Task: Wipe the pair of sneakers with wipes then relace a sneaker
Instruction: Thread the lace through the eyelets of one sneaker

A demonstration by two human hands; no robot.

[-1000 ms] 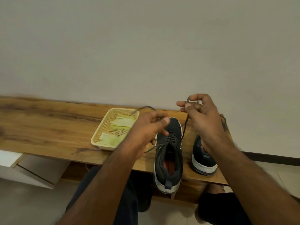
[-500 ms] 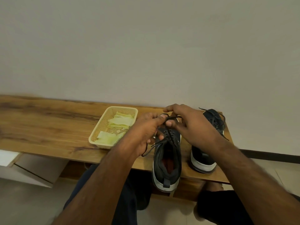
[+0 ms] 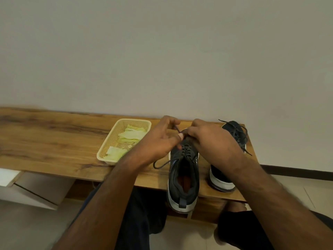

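Observation:
Two dark sneakers with white soles stand on a wooden bench [image 3: 54,141], heels toward me. The near sneaker [image 3: 183,179] sits at the bench's front edge, its heel overhanging. My left hand [image 3: 162,139] and my right hand [image 3: 210,141] meet over its toe end, both pinching its dark lace [image 3: 175,128]. One loose lace end [image 3: 160,164] curls onto the bench at the shoe's left. The second sneaker [image 3: 234,134] stands to the right, partly hidden by my right forearm, its laces trailing loose.
A cream plastic basket [image 3: 108,147] holding crumpled pale green wipes [image 3: 131,135] sits left of the sneakers. A plain wall rises directly behind the bench. The bench ends just right of the second sneaker. My knees are under the front edge.
A second ago my hands were apart and raised, pulling the lace taut. They have come down and together over the near sneaker's toe end.

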